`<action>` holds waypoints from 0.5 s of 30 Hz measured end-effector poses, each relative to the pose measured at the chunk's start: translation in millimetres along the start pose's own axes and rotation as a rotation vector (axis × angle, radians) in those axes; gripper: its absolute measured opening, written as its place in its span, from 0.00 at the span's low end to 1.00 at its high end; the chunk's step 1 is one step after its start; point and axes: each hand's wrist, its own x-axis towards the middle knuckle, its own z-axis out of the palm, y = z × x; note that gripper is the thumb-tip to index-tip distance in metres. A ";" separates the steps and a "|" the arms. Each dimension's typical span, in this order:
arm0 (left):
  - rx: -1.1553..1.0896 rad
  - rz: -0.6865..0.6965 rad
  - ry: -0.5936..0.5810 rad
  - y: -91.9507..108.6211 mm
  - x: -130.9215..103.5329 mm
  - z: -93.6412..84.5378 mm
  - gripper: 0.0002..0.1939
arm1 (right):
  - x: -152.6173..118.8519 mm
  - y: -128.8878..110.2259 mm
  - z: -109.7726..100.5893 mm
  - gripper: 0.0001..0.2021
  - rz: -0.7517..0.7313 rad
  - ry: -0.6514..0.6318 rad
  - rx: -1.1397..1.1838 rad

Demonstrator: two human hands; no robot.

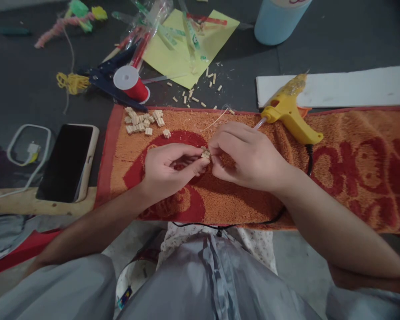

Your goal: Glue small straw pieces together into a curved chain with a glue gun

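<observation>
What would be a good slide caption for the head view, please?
Left hand pinching a small pale piece, right hand at its side, over orange towel.

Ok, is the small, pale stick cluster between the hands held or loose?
Held: the left hand pinches the small, pale stick cluster over the orange-and-red towel, with the right hand beside it.

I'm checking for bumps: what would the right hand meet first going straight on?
Likely the small, pale, wood-like cluster held in the left hand; the right hand may be touching it.
</observation>
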 end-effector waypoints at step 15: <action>-0.145 -0.014 0.087 -1.8 8.0 -3.5 0.16 | -0.1 -1.7 -8.5 0.05 0.007 -0.031 0.066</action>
